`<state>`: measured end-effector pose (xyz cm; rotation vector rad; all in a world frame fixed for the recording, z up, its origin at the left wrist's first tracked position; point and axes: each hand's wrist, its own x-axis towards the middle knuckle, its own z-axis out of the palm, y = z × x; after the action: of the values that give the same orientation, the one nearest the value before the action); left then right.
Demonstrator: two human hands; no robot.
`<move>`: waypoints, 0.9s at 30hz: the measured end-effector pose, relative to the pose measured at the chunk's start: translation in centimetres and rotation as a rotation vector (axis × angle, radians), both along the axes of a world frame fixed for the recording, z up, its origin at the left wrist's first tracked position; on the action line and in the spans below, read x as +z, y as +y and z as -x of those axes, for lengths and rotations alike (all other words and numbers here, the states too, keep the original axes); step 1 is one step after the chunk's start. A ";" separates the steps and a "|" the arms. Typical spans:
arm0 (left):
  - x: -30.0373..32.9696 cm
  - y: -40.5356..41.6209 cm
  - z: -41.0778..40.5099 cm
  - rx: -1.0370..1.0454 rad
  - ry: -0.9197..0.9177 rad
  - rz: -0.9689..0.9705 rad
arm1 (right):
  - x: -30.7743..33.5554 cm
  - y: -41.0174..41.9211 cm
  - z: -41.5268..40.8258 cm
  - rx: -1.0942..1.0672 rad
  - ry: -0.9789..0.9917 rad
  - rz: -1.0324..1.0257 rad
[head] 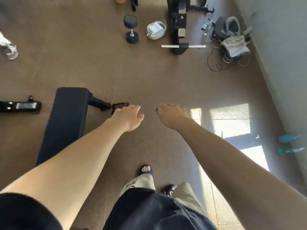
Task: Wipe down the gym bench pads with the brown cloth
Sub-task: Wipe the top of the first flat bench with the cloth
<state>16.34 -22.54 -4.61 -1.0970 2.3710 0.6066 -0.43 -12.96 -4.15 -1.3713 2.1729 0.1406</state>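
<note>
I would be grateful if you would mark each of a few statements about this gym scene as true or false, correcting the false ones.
1. The bench pad lies to the person's left. True.
2. The right hand holds a brown cloth. False: it holds nothing, its fingers loosely curled.
3. A dumbbell stands on the floor beside a small white basket. True.
4. The left hand rests flat on the bench pad. False: it is in the air beyond the pad's end, with something small and dark brown at its fingertips; what that is cannot be told.
5. Both arms are in long sleeves. False: the forearms are bare.
</note>
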 end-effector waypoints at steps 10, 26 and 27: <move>-3.8 -6.6 -5.0 0.306 -0.032 -0.028 | -5.4 -12.8 -1.9 0.276 -0.093 -0.065; -29.3 -19.8 -4.0 0.631 -0.025 -0.010 | -33.3 -32.3 -1.5 0.588 -0.089 -0.222; -32.3 -20.6 -4.3 0.640 -0.028 -0.009 | -36.1 -33.1 -2.0 0.622 -0.058 -0.213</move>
<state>20.66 -43.19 -36.91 -1.8582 1.9645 0.7974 1.52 -46.09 -40.27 -1.8443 1.5646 0.5379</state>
